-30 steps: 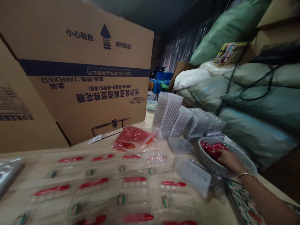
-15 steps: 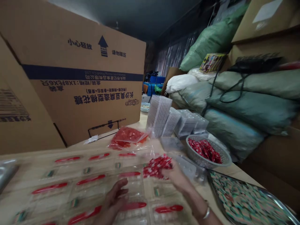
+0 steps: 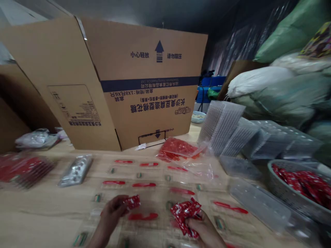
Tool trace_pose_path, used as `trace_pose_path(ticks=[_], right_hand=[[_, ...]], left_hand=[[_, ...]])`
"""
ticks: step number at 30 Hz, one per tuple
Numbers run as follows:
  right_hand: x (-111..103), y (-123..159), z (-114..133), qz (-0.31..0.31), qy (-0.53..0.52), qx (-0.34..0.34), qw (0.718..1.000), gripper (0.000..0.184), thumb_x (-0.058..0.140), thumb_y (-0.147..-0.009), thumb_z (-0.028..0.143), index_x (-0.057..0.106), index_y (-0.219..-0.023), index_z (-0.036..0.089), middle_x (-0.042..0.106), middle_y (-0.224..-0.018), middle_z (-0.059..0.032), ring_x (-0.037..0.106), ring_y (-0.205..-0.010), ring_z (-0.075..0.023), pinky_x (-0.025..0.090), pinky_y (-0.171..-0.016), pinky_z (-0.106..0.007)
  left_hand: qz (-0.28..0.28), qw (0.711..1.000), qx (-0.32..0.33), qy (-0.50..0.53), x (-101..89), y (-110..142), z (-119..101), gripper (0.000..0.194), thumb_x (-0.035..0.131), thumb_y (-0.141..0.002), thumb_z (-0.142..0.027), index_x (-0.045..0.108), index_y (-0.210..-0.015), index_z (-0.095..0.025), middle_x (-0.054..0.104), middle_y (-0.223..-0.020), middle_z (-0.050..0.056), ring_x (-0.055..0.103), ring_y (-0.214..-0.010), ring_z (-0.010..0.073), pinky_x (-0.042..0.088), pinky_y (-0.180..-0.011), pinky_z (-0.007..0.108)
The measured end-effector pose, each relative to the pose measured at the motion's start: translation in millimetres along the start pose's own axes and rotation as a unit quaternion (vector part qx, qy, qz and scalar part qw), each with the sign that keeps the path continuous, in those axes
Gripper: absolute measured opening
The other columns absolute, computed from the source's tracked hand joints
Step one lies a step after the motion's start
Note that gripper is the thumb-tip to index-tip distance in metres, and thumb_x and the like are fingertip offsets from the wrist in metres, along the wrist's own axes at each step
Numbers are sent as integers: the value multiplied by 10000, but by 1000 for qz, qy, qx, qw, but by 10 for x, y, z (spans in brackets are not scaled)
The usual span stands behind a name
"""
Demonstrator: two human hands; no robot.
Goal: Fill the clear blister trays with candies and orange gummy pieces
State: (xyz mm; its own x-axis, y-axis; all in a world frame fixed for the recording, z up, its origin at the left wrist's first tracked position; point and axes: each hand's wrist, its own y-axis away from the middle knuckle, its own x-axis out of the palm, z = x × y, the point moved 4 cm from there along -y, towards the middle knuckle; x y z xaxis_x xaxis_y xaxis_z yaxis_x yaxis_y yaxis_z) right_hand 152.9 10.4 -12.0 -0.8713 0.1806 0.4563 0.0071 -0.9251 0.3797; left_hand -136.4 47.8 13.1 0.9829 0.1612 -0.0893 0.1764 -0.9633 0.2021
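A large cardboard carton (image 3: 152, 82) printed in dark blue stood at the far side of the bench (image 3: 38, 203), closing off the back of the work area, while bulging green and white sacks (image 3: 281, 93) were heaped along the right. Stacks of clear plastic trays (image 3: 221, 127) leaned together on edge near the sacks, apparently propped against one another to stay upright and within reach. At the bench's right, a round grey basket (image 3: 281, 182) held a pile of red-and-white wrapped packets (image 3: 302, 184), its open top leaving them easy to reach.

Across the middle of the bench lay clear blister trays (image 3: 144, 203) in rows, each showing red strips (image 3: 142, 216); laid flat, they kept their contents in view. Over them, the left hand (image 3: 110, 212) had its fingers (image 3: 113, 203) pinched together on a small cluster (image 3: 132, 202) of packets. The right hand (image 3: 204, 229) had its fingers curled and clamped around a larger bunch (image 3: 185, 217), partly hiding them. Both hands were held low, just above the trays.
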Motion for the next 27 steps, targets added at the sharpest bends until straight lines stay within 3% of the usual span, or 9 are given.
trace_pose_path(ticks=[2,4,8,11,14,16,21,24,27], right_hand=[[-50,8,-28,-1,2,-10,1000,188,737,-499,188,715,-685,201,691,-585,9,613,-511,-174,461,-512,-253],[-92,-7,-55,-16,-3,-24,1000,192,759,-484,186,720,-671,207,703,-602,8,615,-524,-168,469,-537,-250],[-154,-92,-93,-42,8,-55,998,159,752,-465,160,720,-616,200,682,-546,25,570,-482,-134,431,-506,-215],[-192,-140,-75,-53,22,-63,996,158,738,-470,156,725,-624,193,684,-549,21,566,-492,-135,422,-513,-214],[-170,-153,-15,-59,31,-70,995,171,719,-485,146,719,-648,194,694,-586,15,593,-554,-158,444,-560,-235],[-89,-174,2,-52,26,-64,996,166,702,-496,141,706,-653,196,684,-586,24,585,-552,-156,445,-558,-240],[245,-317,-155,-7,2,-20,1000,215,692,-455,109,683,-656,186,675,-607,32,567,-564,-138,440,-568,-227],[363,-370,-303,16,-10,-7,1000,211,719,-443,131,680,-642,189,670,-598,30,571,-567,-145,443,-574,-231],[308,-367,-402,12,-15,8,1000,194,725,-466,179,705,-659,201,677,-590,17,571,-557,-155,433,-555,-233]], left_hand=[[-21,999,21,-35,-198,-256,-138,337,796,-475,-407,673,-699,-188,653,-483,-25,558,-457,139,407,-477,248],[-21,996,44,-72,-168,-547,-235,296,788,-494,-357,663,-697,-182,584,-413,-60,518,-426,126,376,-452,240],[14,987,78,-143,406,-1061,-270,160,711,-727,-294,621,-707,-163,543,-487,-90,500,-447,94,421,-500,245],[33,979,95,-178,813,-1229,-276,216,643,-823,-279,583,-655,-157,575,-599,-64,551,-548,107,475,-603,288],[47,978,122,-162,959,-1118,-330,102,708,-706,-197,623,-655,-175,638,-772,20,604,-828,205,469,-762,357],[75,981,128,-129,985,-908,-334,110,737,-613,-189,680,-706,-203,654,-844,51,588,-901,250,456,-773,351],[199,979,34,-23,1089,-282,-29,284,794,-505,-448,675,-554,-195,602,-496,-2,529,-476,147,415,-485,267],[146,988,-24,37,928,-173,220,407,777,-515,-559,632,-540,-179,545,-409,-34,438,-361,85,355,-410,224],[38,997,-38,64,478,-269,324,424,792,-499,-558,651,-596,-170,592,-451,-29,482,-383,81,369,-422,205]])
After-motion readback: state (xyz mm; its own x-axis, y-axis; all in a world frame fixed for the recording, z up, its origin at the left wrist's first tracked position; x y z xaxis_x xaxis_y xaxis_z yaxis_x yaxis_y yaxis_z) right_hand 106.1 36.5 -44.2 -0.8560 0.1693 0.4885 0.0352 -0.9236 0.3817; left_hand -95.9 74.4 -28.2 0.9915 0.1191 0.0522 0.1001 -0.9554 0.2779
